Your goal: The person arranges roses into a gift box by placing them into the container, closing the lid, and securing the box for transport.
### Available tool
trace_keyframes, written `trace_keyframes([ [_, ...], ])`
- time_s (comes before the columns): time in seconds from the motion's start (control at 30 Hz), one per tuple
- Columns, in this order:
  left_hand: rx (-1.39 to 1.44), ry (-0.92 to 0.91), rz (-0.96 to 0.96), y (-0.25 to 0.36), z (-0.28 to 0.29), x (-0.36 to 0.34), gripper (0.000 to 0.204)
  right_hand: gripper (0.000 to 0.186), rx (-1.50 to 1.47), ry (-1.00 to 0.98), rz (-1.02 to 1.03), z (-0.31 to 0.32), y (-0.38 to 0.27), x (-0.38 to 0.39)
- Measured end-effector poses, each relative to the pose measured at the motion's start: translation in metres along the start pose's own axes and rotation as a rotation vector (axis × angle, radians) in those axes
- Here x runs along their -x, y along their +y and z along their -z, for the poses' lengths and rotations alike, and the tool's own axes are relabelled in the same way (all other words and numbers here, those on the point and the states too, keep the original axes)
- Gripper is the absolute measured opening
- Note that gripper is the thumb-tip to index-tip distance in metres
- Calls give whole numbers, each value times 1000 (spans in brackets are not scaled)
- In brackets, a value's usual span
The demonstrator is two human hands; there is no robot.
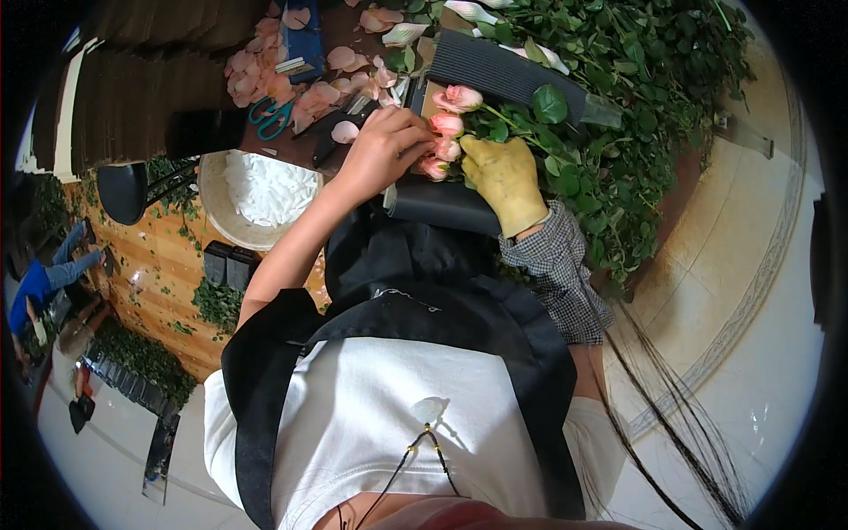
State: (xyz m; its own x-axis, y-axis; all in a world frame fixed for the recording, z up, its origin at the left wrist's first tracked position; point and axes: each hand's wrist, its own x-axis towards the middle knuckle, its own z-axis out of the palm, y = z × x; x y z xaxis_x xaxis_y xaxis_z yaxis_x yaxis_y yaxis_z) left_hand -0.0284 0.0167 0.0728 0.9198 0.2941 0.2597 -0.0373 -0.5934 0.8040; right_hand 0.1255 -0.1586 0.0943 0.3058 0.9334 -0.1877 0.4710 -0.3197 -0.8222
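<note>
Several pink roses (447,124) lie side by side in a short row, blooms to the left and green stems to the right. From the left, my bare left hand (386,146) reaches in, its fingers bent and closed against the edge of the lower blooms. My right hand (505,181), in a yellow glove with a checked sleeve, has curled fingers closed at the right side of the lower roses. The exact fingertip contact is partly hidden by the blooms. A sheet of dark corrugated card (503,75) lies just beyond the roses.
Cut leafy stems (618,132) are heaped at the right. Loose pink petals (261,66) and teal-handled scissors (270,118) lie to the left. Below the table edge stands a tub of white pieces (269,194). A dark roll (442,205) lies near my apron. Other people appear far left.
</note>
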Motion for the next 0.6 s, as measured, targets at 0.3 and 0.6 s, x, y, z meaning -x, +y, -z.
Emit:
trace_keyframes([
  [0.3, -428, 161, 400, -36, 1, 12, 18, 12, -56, -25, -242, -5, 15, 6],
  [0.6, 291, -10, 628, -1, -2, 14, 20, 19, 667, -56, 14, 14, -27, -2],
])
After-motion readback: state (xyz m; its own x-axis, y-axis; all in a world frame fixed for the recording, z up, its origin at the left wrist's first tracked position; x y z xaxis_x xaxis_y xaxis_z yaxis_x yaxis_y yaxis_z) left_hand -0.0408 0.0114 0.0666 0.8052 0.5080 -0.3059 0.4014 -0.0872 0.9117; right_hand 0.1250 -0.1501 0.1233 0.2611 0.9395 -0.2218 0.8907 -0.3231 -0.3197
